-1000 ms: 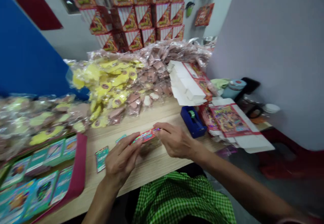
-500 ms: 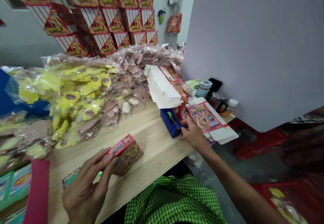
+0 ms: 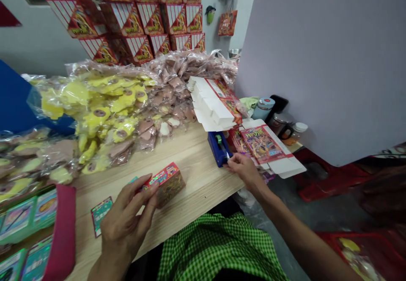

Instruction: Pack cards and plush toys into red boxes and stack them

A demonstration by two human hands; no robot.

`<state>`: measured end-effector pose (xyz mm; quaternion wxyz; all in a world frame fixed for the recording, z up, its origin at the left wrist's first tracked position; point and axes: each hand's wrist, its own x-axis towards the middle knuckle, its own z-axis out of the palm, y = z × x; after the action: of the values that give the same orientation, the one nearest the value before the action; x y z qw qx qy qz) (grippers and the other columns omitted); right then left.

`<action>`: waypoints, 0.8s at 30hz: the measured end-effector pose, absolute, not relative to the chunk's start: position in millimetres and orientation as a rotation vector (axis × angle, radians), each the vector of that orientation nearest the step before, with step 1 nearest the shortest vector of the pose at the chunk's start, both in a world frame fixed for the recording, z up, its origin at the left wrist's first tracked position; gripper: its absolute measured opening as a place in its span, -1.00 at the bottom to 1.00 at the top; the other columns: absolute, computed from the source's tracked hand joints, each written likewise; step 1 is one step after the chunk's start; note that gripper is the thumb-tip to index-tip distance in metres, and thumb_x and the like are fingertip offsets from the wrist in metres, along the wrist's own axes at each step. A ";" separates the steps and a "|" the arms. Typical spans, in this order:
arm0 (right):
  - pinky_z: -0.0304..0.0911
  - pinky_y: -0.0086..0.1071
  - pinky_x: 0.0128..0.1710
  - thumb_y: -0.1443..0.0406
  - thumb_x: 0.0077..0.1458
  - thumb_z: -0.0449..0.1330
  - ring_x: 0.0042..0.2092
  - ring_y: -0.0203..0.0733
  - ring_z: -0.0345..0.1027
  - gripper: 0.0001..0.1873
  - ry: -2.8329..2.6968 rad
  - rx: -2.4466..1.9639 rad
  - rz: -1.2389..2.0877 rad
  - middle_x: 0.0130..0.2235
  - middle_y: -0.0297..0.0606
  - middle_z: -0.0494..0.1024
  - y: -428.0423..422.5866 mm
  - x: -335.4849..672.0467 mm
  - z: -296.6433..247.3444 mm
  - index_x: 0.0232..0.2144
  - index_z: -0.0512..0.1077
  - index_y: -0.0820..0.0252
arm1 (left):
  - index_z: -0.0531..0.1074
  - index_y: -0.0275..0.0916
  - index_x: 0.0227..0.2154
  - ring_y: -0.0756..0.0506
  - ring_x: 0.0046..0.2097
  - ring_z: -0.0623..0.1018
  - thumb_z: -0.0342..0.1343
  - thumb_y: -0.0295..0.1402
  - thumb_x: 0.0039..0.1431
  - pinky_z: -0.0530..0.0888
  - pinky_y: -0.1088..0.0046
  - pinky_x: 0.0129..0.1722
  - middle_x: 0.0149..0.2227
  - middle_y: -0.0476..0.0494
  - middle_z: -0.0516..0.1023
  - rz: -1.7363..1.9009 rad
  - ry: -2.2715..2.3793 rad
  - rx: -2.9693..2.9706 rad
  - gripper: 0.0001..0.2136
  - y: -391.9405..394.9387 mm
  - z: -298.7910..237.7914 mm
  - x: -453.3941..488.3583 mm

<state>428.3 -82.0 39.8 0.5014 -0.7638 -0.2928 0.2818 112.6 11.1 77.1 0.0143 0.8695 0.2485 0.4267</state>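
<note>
My left hand (image 3: 130, 213) is closed around a small red printed box (image 3: 171, 184), resting on or just above the wooden table. At the front end of a blue tape dispenser (image 3: 218, 149), my right hand (image 3: 244, 166) pinches a short end of clear tape (image 3: 227, 155). A green roll sits inside the dispenser. Left of my left hand, a green card with a red border (image 3: 100, 215) lies flat, partly covered by the hand. Flat printed red cartons (image 3: 264, 144) lie just beyond my right hand.
Bagged yellow and brown plush pieces (image 3: 101, 116) heap across the back. Red boxes (image 3: 127, 18) stack behind them. A pink-edged bin (image 3: 65, 230) holds cards at left. White-sided cartons (image 3: 211, 107) overhang the dispenser. A blue-lidded cup (image 3: 263, 108) and jars stand at right.
My left hand and the box have shifted slightly right in view, uncovering more of the green card. My right hand stays by the dispenser, with a tape end now showing at its fingertips.
</note>
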 end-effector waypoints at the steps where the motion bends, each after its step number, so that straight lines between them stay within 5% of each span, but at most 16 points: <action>1: 0.46 -0.19 -0.20 0.25 -0.07 0.20 -0.27 -0.05 0.52 -0.81 -0.725 -1.878 0.635 -0.47 -0.29 0.47 -84.4 426.6 34.4 -0.62 0.29 0.12 | 0.54 -0.22 -0.09 -0.16 -0.11 0.68 0.20 -0.49 0.28 0.67 0.31 -0.13 -0.01 -0.24 0.62 1.342 0.754 2.729 -0.82 10.0 76.9 113.9; 7: 0.30 -0.04 0.04 0.27 -0.02 0.17 0.00 0.10 0.43 -0.87 -0.956 -1.881 0.202 -0.16 -0.06 0.56 -101.1 405.2 45.7 -0.56 0.41 0.13 | 0.50 -0.27 -0.12 -0.14 -0.07 0.67 0.22 -0.54 0.26 0.65 0.32 -0.08 -0.03 -0.30 0.64 1.398 0.716 2.730 -0.83 2.6 79.6 119.3; 10: 0.37 -0.23 -0.26 0.25 0.18 0.18 -0.32 -0.10 0.48 -0.85 -1.227 -1.656 0.247 -0.36 -0.23 0.59 -103.4 377.7 69.8 -0.35 0.54 0.13 | 0.49 -0.24 -0.11 -0.12 -0.06 0.67 0.20 -0.56 0.27 0.65 0.32 -0.06 -0.05 -0.28 0.65 1.404 0.721 2.715 -0.83 2.7 79.3 119.4; 14: 0.31 -0.39 -0.49 0.26 0.22 0.20 -0.49 -0.26 0.40 -0.79 -1.257 -1.224 0.876 -0.49 -0.35 0.55 -85.8 328.2 93.8 -0.17 0.61 0.15 | 0.50 -0.21 -0.11 -0.12 -0.07 0.69 0.18 -0.55 0.28 0.65 0.34 -0.09 -0.06 -0.23 0.68 1.390 0.714 2.728 -0.83 4.5 80.0 118.1; 16: 0.32 -0.42 -0.52 0.26 0.18 0.22 -0.53 -0.29 0.37 -0.51 -1.178 -1.091 1.095 -0.52 -0.40 0.55 -71.3 307.6 99.0 0.16 0.48 0.16 | 0.50 -0.20 -0.13 -0.12 -0.08 0.70 0.18 -0.54 0.28 0.65 0.36 -0.10 -0.09 -0.21 0.69 1.396 0.716 2.705 -0.84 4.3 80.7 118.2; 18: 0.34 -0.42 -0.52 0.26 0.14 0.24 -0.55 -0.30 0.36 -0.17 -1.100 -1.039 1.226 -0.53 -0.44 0.56 -58.6 293.3 101.2 0.42 0.14 0.21 | 0.47 -0.20 -0.16 -0.11 -0.10 0.70 0.18 -0.54 0.27 0.64 0.39 -0.13 -0.14 -0.19 0.70 1.411 0.741 2.654 -0.85 3.2 80.7 119.1; 20: 0.36 -0.41 -0.52 0.24 0.11 0.25 -0.55 -0.28 0.38 -0.03 -1.036 -1.040 1.283 -0.53 -0.42 0.58 -50.2 284.7 101.6 0.47 -0.03 0.30 | 0.42 -0.21 -0.13 -0.10 -0.13 0.71 0.20 -0.53 0.26 0.64 0.43 -0.16 -0.17 -0.18 0.70 1.445 0.810 2.591 -0.83 1.8 79.6 120.1; 24: 0.37 -0.40 -0.55 0.21 0.06 0.27 -0.57 -0.26 0.39 -0.02 -0.931 -1.111 1.269 -0.56 -0.40 0.57 -44.9 276.4 98.5 0.45 0.03 0.38 | 0.37 -0.21 0.01 -0.10 -0.12 0.69 0.21 -0.49 0.27 0.64 0.39 -0.15 -0.12 -0.19 0.68 1.465 0.859 2.570 -0.72 1.6 76.2 120.1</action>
<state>276.4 -44.9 98.5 0.5706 -0.4736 -0.3967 0.5410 120.1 1.6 76.2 0.0306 0.8340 0.2786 0.4754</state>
